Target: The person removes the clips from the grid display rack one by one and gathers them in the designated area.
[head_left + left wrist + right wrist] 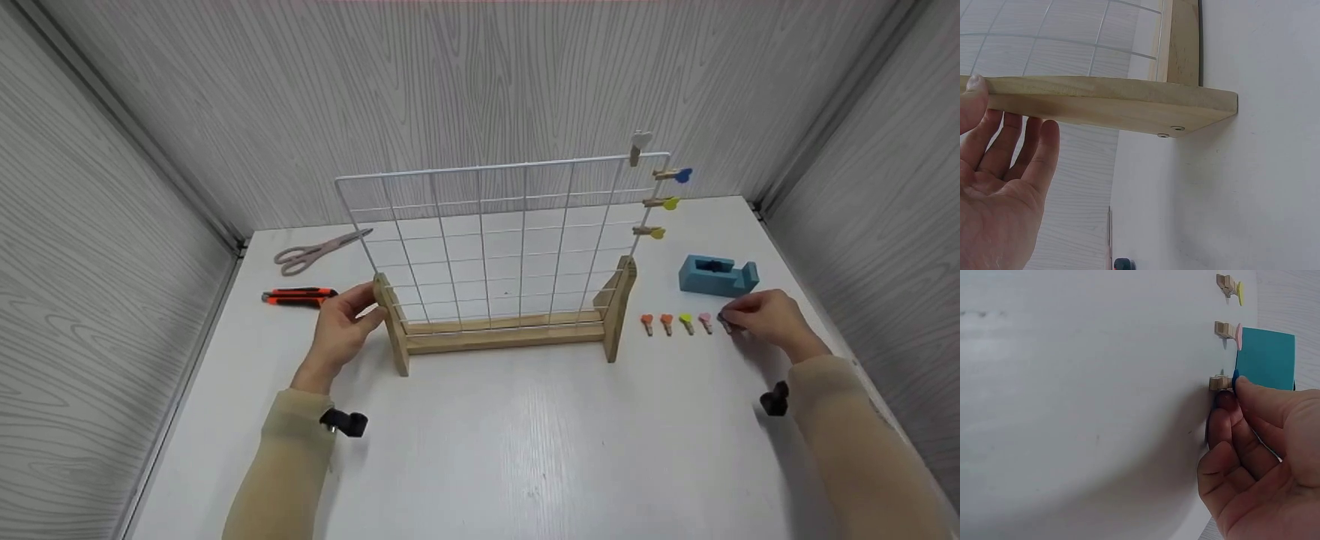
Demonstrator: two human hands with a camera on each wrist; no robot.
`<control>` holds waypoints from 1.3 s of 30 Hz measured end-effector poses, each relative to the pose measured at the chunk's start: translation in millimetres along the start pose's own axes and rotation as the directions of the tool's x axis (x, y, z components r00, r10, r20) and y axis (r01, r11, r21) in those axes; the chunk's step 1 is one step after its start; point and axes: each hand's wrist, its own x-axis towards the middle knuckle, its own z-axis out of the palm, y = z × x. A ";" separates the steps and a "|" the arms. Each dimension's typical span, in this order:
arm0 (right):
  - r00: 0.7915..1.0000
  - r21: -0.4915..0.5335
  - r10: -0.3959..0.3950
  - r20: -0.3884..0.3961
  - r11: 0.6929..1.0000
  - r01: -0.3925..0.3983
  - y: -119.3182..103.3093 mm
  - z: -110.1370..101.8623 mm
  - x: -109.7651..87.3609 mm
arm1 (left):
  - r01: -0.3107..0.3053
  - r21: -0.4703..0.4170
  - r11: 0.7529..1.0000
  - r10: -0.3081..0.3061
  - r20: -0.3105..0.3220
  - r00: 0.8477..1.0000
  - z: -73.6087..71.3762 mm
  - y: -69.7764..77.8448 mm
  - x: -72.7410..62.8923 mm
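Note:
My left hand [339, 330] holds the upright side piece of the wooden stand [397, 337], thumb on one face and fingers on the other, as the left wrist view shows closely. A white wire grid [484, 247] rises from the stand. At the right, my right hand [769, 321] pinches a small clothespin [1220, 383] by its dark blue end, with the wooden part close to the tabletop. To its left lies a row of small wooden clothespins: a pink one [706, 322], a yellow-green one [687, 323] and two orange ones [667, 324].
Clipped to the grid's right corner are a white clothespin [637, 148], a blue one [673, 175] and two yellow ones [661, 203]. A teal tape dispenser [716, 277] stands behind my right hand. Scissors [319, 251] and an orange-black utility knife [296, 296] lie at the left.

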 end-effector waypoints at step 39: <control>0.794 0.291 -0.376 -0.478 0.785 0.547 -166.6 -56.8 -68.0 | -0.013 -0.015 1.000 0.013 -0.006 1.000 1.1 0.2 -0.5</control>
